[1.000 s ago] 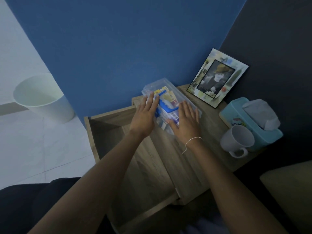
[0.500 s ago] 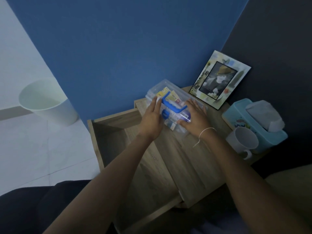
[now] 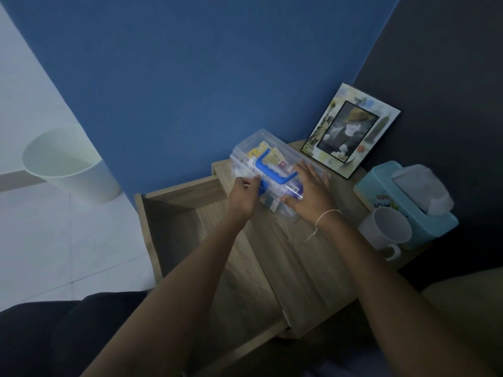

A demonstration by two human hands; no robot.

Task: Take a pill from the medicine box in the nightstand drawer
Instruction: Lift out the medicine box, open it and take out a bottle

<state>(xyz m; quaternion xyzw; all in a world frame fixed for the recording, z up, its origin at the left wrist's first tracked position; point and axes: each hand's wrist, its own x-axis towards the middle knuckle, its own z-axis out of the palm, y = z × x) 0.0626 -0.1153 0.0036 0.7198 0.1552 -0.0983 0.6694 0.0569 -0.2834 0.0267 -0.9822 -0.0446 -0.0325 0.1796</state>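
Note:
A clear plastic medicine box (image 3: 261, 151) with a blue handle (image 3: 272, 170) stands on top of the wooden nightstand (image 3: 304, 257), near the blue wall. Coloured packets show through its lid. My left hand (image 3: 243, 195) is curled at the box's near left edge, fingertips pinching around a blue latch there. My right hand (image 3: 310, 190) lies flat with fingers spread on the lid's right end. The nightstand drawer (image 3: 174, 221) hangs pulled out to the left, and its inside looks dark and bare.
A picture frame (image 3: 351, 131) leans against the dark wall behind the box. A teal tissue box (image 3: 402, 197) and a white mug (image 3: 386, 232) stand at the nightstand's right edge. A white waste bin (image 3: 68, 164) stands on the tiled floor at left.
My left hand went from lying flat on the lid to curling at the box's left edge. My right hand shifted toward the lid's right end. The camera view drifted slightly.

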